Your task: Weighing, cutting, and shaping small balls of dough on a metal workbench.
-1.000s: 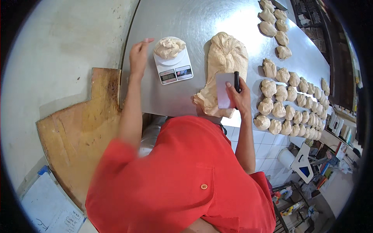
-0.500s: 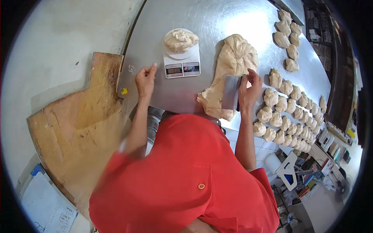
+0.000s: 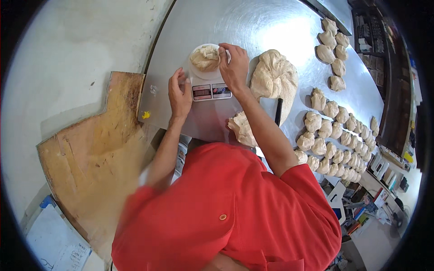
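A white kitchen scale bears a lump of dough on its round plate. My left hand is at the scale's left side, fingers bent and apart, holding nothing. My right hand is at the plate's right edge, fingers bent together beside the lump; what they grip, if anything, is unclear. A large mass of dough lies to the right on the steel table. On it a scraper with a black handle rests, partly hidden by my right forearm.
Portioned dough balls stand in several rows along the right, with another group farther back. A small yellow item lies near the left edge. A worn wooden board abuts the table at left; dark shelving lines the right.
My right hand has left the scraper on the dough and moved up and left to the scale. My left hand has shifted toward the scale's side.
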Demonstrator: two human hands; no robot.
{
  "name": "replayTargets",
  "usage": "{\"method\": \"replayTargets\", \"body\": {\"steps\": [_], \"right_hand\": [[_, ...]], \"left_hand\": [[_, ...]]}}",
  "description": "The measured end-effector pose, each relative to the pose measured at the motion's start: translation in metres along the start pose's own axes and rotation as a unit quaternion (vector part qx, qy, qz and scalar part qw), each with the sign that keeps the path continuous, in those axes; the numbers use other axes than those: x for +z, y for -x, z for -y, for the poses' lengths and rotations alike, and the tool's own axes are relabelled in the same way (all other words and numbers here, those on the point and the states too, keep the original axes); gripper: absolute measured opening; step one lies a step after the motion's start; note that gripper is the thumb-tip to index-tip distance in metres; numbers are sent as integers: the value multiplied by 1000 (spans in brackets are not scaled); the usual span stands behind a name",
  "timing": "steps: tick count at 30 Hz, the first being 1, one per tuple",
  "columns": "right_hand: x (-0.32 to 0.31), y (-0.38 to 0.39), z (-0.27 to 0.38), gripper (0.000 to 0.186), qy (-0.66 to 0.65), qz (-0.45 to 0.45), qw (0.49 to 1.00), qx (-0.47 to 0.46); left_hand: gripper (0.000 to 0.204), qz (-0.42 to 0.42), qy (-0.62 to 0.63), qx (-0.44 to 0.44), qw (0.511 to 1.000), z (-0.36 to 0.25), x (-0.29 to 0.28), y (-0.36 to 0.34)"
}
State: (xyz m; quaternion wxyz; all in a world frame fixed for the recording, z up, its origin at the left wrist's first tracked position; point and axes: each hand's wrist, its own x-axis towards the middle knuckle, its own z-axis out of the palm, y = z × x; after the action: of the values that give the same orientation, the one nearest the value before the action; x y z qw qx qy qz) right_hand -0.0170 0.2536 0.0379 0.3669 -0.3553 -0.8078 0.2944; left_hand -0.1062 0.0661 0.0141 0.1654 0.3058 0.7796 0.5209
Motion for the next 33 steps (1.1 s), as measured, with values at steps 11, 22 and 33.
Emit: {"method": "replayTargets", "body": {"steps": [11, 22, 33], "right_hand": [[-17, -36, 13, 15, 192, 160, 954, -167], [-31, -78, 14, 18, 101, 360, 925, -65], [-146, -40, -34, 24, 93, -63, 991, -77]], "left_hand": [[72, 56, -115, 257, 958, -47, 28, -85], [55, 153, -155, 246, 944, -16, 27, -101], [39, 21, -283, 278, 918, -31, 37, -86]]}}
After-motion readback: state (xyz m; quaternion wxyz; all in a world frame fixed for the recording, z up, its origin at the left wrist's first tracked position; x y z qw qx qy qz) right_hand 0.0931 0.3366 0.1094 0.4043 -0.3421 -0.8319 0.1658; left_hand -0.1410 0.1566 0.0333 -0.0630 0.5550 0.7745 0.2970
